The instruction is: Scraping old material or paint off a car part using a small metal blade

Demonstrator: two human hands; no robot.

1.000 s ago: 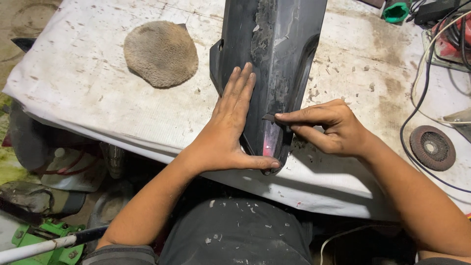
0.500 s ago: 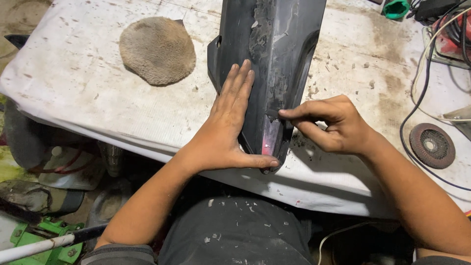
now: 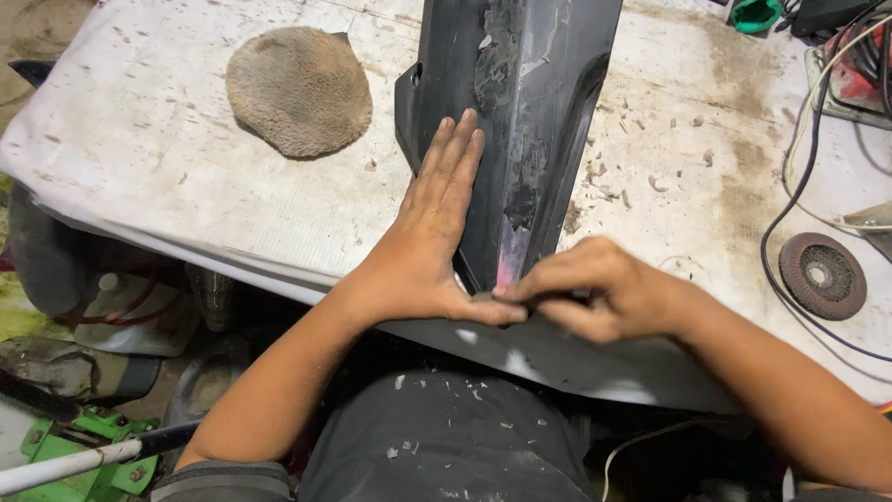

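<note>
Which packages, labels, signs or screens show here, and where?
None that can be told. The worktable bears only a dark plastic panel under both hands, a round tan pad, a grinding disc and cables.

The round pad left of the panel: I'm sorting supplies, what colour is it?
Dull grey-brown and fuzzy, the round pad shows best in the head view.

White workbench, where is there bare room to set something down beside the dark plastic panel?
On the stained white workbench, the widest free patch lies left of the long dark plastic panel, below the round tan fleece pad. Right of the panel, a chip-strewn stretch runs to the grey grinding disc. The far right corner is crowded with cables.
</note>
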